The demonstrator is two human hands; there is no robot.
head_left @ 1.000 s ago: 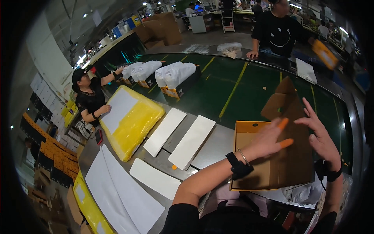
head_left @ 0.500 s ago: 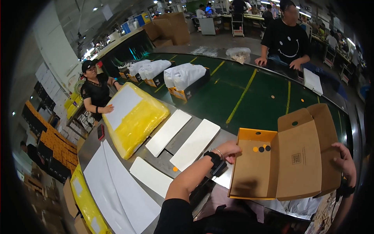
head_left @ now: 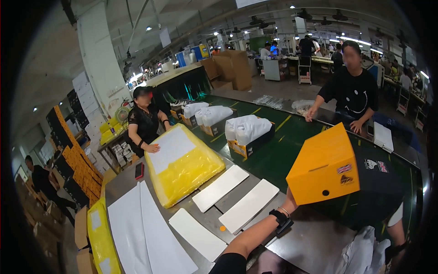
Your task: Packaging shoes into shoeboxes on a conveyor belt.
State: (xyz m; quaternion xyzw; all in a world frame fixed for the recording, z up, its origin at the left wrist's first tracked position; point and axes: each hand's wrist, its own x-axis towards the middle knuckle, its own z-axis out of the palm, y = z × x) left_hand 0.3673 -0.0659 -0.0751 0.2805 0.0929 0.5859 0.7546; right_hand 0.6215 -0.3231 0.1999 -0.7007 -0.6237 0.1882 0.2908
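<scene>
My left hand is closed on the lower left edge of a cardboard box. The box is tilted up, its orange outside toward me, and its inside is hidden. A black lid panel hangs open at its right. My right hand is at the lower right, beneath that lid; its fingers are hidden behind the panel. Crumpled white wrapping lies close to my right forearm. Left of my left arm are white rectangular boards and a small orange disc on the metal table.
A yellow plastic-wrapped bundle, a large white sheet and a red-edged phone lie on the left. Boxes with white-wrapped contents stand on the green conveyor. One co-worker touches the bundle; another stands across.
The box has been lifted and tipped over, from open side facing me to its orange outside. The discs inside are out of sight. My view has risen and turned left.
</scene>
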